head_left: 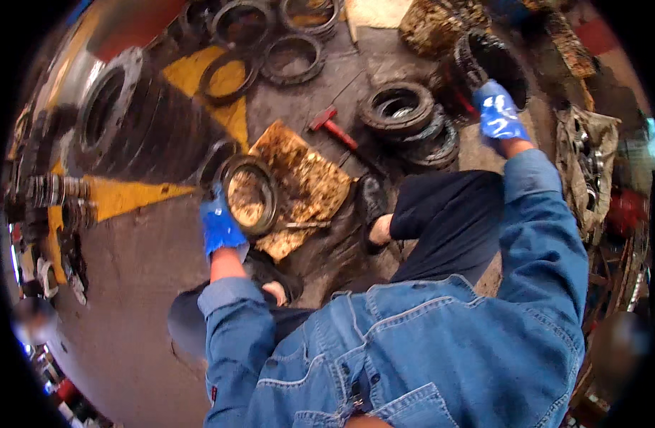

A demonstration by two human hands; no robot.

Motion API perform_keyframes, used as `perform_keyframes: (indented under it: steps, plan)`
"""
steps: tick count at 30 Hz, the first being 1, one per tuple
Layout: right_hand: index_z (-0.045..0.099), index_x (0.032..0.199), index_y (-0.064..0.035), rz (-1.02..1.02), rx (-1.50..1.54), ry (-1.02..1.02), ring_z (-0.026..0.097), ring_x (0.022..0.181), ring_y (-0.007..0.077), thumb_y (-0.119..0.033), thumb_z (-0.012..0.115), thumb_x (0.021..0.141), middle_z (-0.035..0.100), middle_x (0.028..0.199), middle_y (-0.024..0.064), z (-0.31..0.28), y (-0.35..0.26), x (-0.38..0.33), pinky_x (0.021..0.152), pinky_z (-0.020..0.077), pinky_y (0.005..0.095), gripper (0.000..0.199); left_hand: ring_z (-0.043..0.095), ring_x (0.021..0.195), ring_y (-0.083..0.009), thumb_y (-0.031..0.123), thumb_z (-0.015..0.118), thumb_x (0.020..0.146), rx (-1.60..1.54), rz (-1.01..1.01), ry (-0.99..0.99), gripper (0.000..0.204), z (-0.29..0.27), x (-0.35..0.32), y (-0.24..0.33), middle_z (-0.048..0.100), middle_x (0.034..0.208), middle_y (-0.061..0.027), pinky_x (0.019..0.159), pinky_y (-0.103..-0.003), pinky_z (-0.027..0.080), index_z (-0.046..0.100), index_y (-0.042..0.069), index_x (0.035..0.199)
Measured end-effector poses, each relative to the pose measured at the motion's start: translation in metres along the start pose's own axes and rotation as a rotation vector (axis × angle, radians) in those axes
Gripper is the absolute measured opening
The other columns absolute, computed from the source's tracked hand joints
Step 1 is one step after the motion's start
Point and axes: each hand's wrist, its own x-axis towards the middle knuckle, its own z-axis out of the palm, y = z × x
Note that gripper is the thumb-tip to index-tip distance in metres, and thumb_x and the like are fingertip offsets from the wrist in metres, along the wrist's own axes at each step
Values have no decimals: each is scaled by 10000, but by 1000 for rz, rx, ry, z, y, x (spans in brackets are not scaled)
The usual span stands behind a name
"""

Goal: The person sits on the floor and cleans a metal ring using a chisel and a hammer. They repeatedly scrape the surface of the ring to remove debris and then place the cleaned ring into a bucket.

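My left hand point(222, 222), in a blue glove, is closed on the edge of a metal ring point(272, 194), tilted up over a stained piece of cardboard point(309, 175). Through the ring's opening the cardboard shows. My right hand point(500, 118), also blue-gloved, reaches out to the front rim of a dark, round bucket-like container point(513, 68). Its fingers are curled around something dark at that rim, which blur keeps me from naming. A hammer with a red head point(323, 118) lies on the floor between my hands.
Stacked dark rings point(398, 107) stand beside the container. A long row of large rings point(110, 107) fills the left, with smaller rings point(293, 58) lying at the far side. A sack point(587, 164) with metal parts sits at right. My shoe point(372, 200) is near the cardboard.
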Motion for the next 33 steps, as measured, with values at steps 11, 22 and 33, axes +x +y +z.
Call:
perform_keyframes:
  steps: [11, 22, 33]
  plan:
    - [631, 1092, -46, -58, 1360, -472, 635, 717, 189, -310, 608, 869, 677, 901, 136, 39, -173, -2, 650, 508, 309, 346, 604, 994, -237, 420, 499, 937, -78, -16, -24, 538, -7, -4, -3, 643, 1105, -149, 850, -332, 472, 578, -56, 1177]
    - [572, 1205, -116, -430, 1359, -143, 628, 977, 262, -295, 569, 866, 647, 1069, 142, 110, -387, -32, 829, 492, 332, 383, 605, 990, -240, 437, 499, 934, -175, -75, -61, 553, -5, 20, -14, 644, 1101, -149, 846, -340, 472, 581, -55, 1173]
    - [627, 935, -53, 86, 1449, -791, 590, 660, 156, -348, 534, 899, 642, 741, 75, 106, -387, -59, 604, 460, 352, 311, 593, 1026, -305, 565, 503, 880, -160, -106, -72, 700, -15, 3, 18, 629, 1127, -204, 876, -366, 456, 567, -58, 1192]
